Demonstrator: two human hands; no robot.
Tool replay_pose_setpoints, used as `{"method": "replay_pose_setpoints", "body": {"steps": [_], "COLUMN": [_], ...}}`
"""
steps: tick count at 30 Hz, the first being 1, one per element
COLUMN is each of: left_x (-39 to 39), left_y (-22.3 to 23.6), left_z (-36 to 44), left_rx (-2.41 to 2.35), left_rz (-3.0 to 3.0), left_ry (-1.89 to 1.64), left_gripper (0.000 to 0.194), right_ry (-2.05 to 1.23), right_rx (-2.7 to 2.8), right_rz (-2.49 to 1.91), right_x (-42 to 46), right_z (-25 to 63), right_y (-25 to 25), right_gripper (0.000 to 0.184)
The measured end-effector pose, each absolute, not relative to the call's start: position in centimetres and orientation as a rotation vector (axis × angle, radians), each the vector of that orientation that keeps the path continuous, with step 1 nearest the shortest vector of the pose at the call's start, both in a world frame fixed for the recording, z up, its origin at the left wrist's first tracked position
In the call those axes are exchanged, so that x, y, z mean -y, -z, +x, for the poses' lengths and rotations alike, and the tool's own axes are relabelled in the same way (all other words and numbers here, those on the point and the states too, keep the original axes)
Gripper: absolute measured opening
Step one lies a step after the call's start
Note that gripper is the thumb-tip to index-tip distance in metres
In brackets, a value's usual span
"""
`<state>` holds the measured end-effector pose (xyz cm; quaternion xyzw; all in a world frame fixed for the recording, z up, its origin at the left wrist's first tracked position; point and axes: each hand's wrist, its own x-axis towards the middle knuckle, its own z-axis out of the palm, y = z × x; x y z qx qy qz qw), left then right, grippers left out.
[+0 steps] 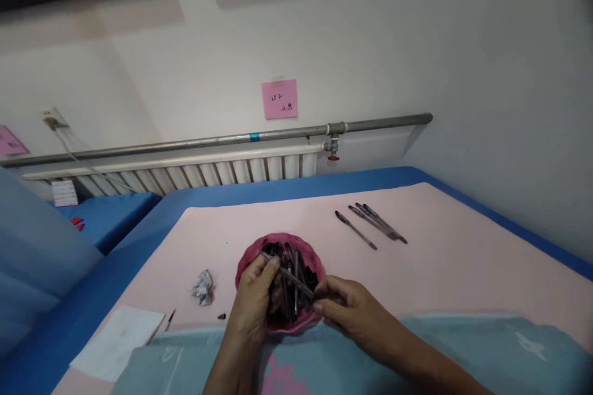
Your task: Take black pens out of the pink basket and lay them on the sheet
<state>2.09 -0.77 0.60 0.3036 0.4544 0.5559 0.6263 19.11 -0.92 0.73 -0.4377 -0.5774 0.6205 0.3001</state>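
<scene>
A pen (296, 282) with a clear barrel is held between both hands, slanting over a pink bowl (319, 257). The fingers of my left hand (256, 296) pinch its upper-left end, while my right hand (345, 305) grips the lower-right end. Below it, the scalloped bowl is filled with loose pen parts (303, 271), mostly dark and clear; my left hand hides some of them. To the right of the bowl lie several pens (377, 221) close together, and a single pen (356, 229) rests just left of them.
Left of the bowl sit a crumpled tissue (202, 287), a small black piece (221, 316), a thin refill (170, 320) and a white paper (118, 342). A teal cloth (463, 345) covers the near edge. A radiator (241, 168) runs along the wall behind.
</scene>
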Motion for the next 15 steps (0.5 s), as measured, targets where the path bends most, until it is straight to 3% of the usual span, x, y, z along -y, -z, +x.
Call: {"method": "replay_pose_setpoints", "body": {"steps": [3, 8, 11, 15], "left_x": [0.73, 0.79, 0.86, 0.91], "left_y": [-0.57, -0.43, -0.33, -0.38], "left_z": [2.11, 1.86, 1.72, 1.65], "left_rx": [-1.053, -1.044, -1.056, -1.065], "left_rz": [0.688, 0.679, 0.673, 0.650], "left_ry": [-1.322, -1.339, -1.326, -1.323], "left_gripper": [0.028, 0.029, 0.029, 0.029], "right_ry": [-1.535, -1.857, -1.783, -1.889], "right_rx": [1.542, 1.417, 1.370, 1.299], "right_rz": [-1.182, -1.151, -1.129, -1.134], "right_x": [0.91, 0.67, 0.65, 0.83], "right_z": [19.02, 19.22, 19.15, 18.92], "right_y": [-0.74, -0.25, -0.18, -0.36], "right_gripper": [0.012, 0.033, 0.017, 0.019]}}
